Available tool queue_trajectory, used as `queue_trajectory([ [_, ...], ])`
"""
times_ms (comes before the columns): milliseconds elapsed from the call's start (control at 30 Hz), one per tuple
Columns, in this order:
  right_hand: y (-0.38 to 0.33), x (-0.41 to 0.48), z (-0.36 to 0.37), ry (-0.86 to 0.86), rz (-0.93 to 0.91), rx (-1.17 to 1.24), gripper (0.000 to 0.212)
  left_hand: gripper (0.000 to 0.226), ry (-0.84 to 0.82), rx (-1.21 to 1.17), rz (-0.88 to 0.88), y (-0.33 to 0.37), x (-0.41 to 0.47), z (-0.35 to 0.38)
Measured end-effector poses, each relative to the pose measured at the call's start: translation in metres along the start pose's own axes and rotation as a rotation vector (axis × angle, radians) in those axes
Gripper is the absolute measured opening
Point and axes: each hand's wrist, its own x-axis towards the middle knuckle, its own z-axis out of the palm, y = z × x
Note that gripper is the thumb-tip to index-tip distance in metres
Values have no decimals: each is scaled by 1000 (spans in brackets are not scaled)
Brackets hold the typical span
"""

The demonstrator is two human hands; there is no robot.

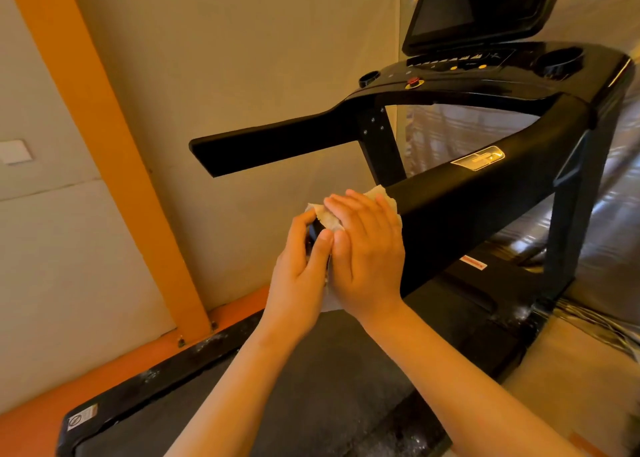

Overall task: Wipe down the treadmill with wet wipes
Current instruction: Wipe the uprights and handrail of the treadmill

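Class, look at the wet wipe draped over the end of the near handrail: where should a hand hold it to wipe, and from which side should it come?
Hold the wet wipe where it wraps the rounded tip of the near handrail. Come from above with the palm flat, as the right hand does, fingers curling over the bar. The rail's rounded top lets the wipe mould around it; the left hand pinches the tip.

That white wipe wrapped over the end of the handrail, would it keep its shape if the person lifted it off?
Probably not. The wipe looks thin and crumpled, draped to the rounded end of the handrail, so it is likely floppy. A loose edge hangs below the right hand, suggesting it would sag. It seems very light, since the left hand only pinches it.
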Motion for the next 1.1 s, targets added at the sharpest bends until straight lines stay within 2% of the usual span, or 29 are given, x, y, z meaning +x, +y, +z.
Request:
queue_trajectory([
  [67, 0, 7, -3, -35, -40, 0, 47, 38, 69, -24, -7, -2, -2, 3],
  [167, 3, 16, -6, -118, -85, 15, 39, 26, 140, -71, -33, -2, -4, 8],
  [400, 0, 36, -10, -264, -95, -10, 37, 16, 218, -124, -67, 1, -8, 15],
  [600, -9, 73, -5, -564, 126, -32, 44, 19, 262, -176, -115, 4, -10, 23],
  [667, -8, 73, -4, -577, 143, -36, 44, 18, 251, -191, -116, 5, -11, 23],
  [733, -5, 64, -10, -478, 74, 36, 43, 18, 220, -192, -118, 5, -12, 21],
  [800, 7, 53, -19, -417, -76, 70, 38, 25, 190, -198, -111, 4, -12, 18],
  [867, 23, 50, -26, -473, -205, 33, 38, 34, 171, -184, -98, 3, -8, 16],
  [933, 39, 61, -30, -619, -234, -12, 44, 42, 108, -149, -93, 4, -1, 17],
  [1000, 58, 76, -32, -759, -156, -30, 49, 53, 54, -136, -125, 3, 4, 21],
  [1100, 98, 99, -41, -866, 109, -85, 56, 56, 78, -149, -151, 1, 5, 25],
])
